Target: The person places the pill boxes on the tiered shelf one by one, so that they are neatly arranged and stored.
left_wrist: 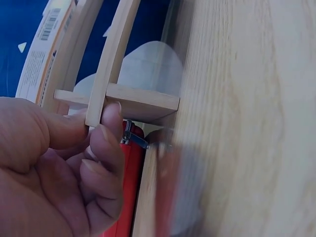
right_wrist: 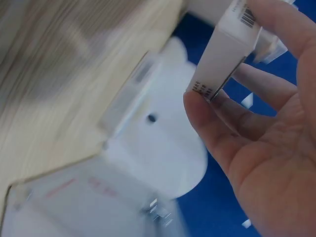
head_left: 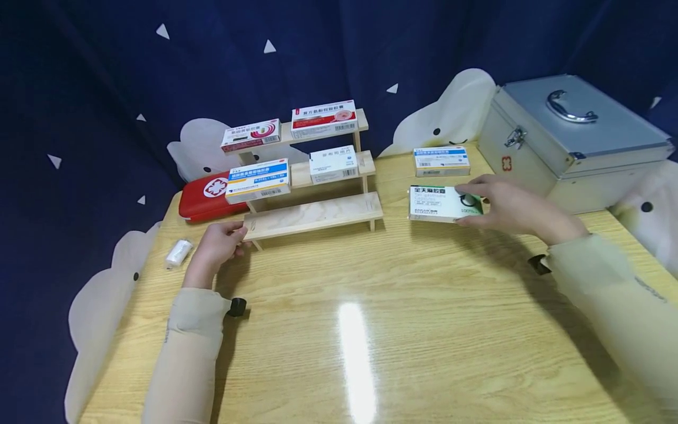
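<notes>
My left hand [head_left: 216, 244] pinches the left end of the bottom tier of a wooden step rack [head_left: 318, 213], thumb above and fingers below the board in the left wrist view. My right hand [head_left: 511, 206] grips a white and green medicine box [head_left: 431, 203] by its right end, above the table to the right of the rack. In the right wrist view the box [right_wrist: 222, 54] shows its narrow white side between thumb and fingers. Two medicine boxes [head_left: 324, 118] stand on the top tier and two more [head_left: 333, 165] on the middle tier; the bottom tier bears none.
A blue and white medicine box [head_left: 442, 161] lies behind the held one. The silver metal case [head_left: 572, 135] stands at the back right. A red first-aid pouch [head_left: 206, 197] sits behind the rack's left side, and a small white wrapped roll [head_left: 179, 253] lies left of my left hand.
</notes>
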{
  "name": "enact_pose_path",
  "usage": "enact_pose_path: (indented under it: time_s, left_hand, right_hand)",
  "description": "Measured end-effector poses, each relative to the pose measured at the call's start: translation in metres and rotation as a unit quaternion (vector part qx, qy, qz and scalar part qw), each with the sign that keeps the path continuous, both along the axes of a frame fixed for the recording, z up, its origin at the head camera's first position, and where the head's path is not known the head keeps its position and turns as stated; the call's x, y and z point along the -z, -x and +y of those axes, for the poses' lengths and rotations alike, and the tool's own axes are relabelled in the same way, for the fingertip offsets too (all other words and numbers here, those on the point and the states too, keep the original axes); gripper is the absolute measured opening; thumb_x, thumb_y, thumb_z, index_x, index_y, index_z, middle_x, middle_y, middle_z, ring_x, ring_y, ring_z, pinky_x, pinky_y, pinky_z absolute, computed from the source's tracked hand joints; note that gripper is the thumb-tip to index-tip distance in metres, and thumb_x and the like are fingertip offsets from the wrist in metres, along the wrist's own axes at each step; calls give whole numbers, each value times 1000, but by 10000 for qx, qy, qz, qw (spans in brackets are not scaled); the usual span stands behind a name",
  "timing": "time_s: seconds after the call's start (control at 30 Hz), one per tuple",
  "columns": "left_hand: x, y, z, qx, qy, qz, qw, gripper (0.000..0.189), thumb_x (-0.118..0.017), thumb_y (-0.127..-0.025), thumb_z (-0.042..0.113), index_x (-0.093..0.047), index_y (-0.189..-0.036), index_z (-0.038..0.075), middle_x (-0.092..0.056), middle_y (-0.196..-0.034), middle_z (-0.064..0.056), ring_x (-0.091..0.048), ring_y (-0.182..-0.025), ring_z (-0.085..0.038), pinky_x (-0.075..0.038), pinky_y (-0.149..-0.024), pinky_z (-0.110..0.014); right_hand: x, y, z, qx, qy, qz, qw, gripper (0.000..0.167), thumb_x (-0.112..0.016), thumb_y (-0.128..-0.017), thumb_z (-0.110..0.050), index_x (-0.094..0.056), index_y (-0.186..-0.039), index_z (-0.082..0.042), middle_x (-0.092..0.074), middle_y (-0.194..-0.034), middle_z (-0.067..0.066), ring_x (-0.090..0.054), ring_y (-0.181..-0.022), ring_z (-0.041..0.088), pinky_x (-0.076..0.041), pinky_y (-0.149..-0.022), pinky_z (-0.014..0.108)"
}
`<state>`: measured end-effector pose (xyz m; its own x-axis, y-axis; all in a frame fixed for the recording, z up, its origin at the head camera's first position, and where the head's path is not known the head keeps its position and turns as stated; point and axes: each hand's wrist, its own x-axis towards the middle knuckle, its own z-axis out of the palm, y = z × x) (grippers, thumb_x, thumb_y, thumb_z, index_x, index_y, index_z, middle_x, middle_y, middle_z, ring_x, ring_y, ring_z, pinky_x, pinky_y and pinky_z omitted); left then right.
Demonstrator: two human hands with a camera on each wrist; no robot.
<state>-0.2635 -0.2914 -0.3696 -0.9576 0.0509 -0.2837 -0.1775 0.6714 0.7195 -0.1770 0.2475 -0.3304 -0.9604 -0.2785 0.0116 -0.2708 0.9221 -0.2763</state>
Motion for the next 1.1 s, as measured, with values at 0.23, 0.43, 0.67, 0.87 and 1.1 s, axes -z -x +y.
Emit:
enact_pose_path:
  time_s: [0.23,0.43,0.67,0.87,1.1]
  left_hand:
    - [1,2,-3,-51,-190,41,9998,46,-49,-105,21,-46,-146,1,-64,-110,-20,-58,-76,-22,-45,-62,-24]
    - [2,1,-3,-97,-242,19,9997,46,-49,-105,21,-45,-147,2,-62,-111,-19,-58,-75,-21,-45,-64,-25]
    - [3,0,-1,-240,-302,-79,9992,47,-49,-105,23,-44,-149,5,-66,-108,-18,-58,-77,-22,-44,-66,-26]
    - [5,2,-1,-278,-280,-67,9992,46,-49,-105,24,-46,-148,6,-64,-108,-18,-58,-78,-23,-44,-65,-26]
    - [3,2,-1,-316,-277,-153,9990,46,-50,-105,22,-46,-148,6,-61,-111,-18,-58,-81,-26,-45,-69,-28]
  right_hand:
    - [-3,-4,-59,-735,315,655,9946,70,-85,-78,-37,-60,-136,-6,-57,-127,19,-56,-110,35,-45,-89,53]
    - [2,9,-123,-1329,508,626,9878,74,-83,-78,-44,-59,-138,-8,-56,-132,16,-54,-116,31,-43,-98,49]
    - [9,28,-187,-1785,576,639,9802,72,-82,-80,-44,-59,-137,-5,-56,-132,18,-54,-113,28,-44,-96,41]
    - [15,47,-227,-1746,436,641,9816,71,-80,-82,-45,-58,-139,-7,-56,-134,16,-52,-115,26,-43,-95,37]
    - [21,68,-261,-1592,310,629,9847,70,-74,-86,-50,-58,-138,-8,-56,-133,15,-51,-112,25,-43,-93,34]
